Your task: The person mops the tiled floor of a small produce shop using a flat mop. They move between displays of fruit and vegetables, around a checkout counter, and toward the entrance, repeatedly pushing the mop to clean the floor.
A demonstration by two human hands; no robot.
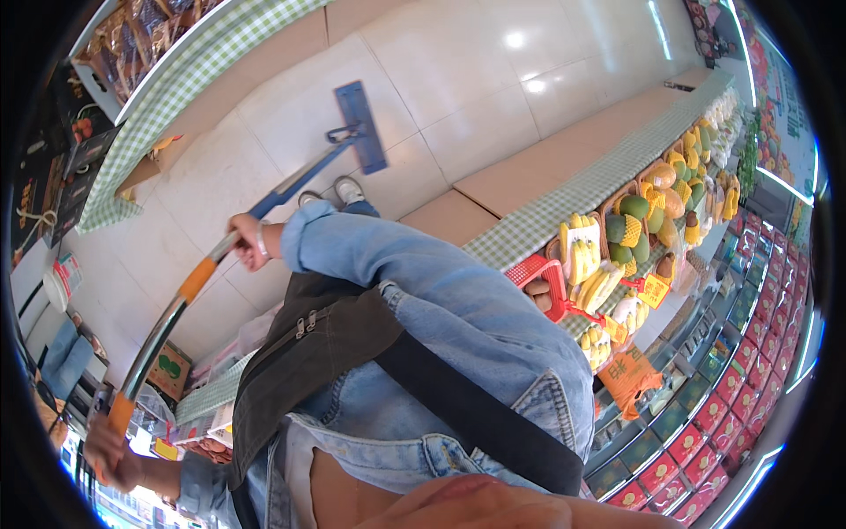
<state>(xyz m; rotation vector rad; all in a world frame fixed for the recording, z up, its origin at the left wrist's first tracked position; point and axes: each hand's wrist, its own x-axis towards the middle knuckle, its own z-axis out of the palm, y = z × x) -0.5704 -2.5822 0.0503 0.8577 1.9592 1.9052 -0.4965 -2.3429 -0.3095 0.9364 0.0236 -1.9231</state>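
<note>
A flat mop with a blue head point(361, 127) rests on the tiled floor. Its long handle point(197, 279), with blue, silver and orange sections, slants to the lower left. My right hand point(250, 242) is closed around the middle of the handle, just above the blue section. At the lower left, my left hand point(109, 453) grips the upper end by an orange section; it is slightly blurred. The feet in shoes point(348, 190) stand close below the mop head. A dark bag point(317, 330) hangs across the denim jacket.
A long stand with a green checked cloth point(522, 231) runs along the right, bearing bananas point(583, 254), mangoes point(634, 207) and a red basket point(554, 281). Another cloth-edged display point(198, 63) is at the upper left. A cardboard box point(169, 373) and a white tub point(63, 281) are at the left.
</note>
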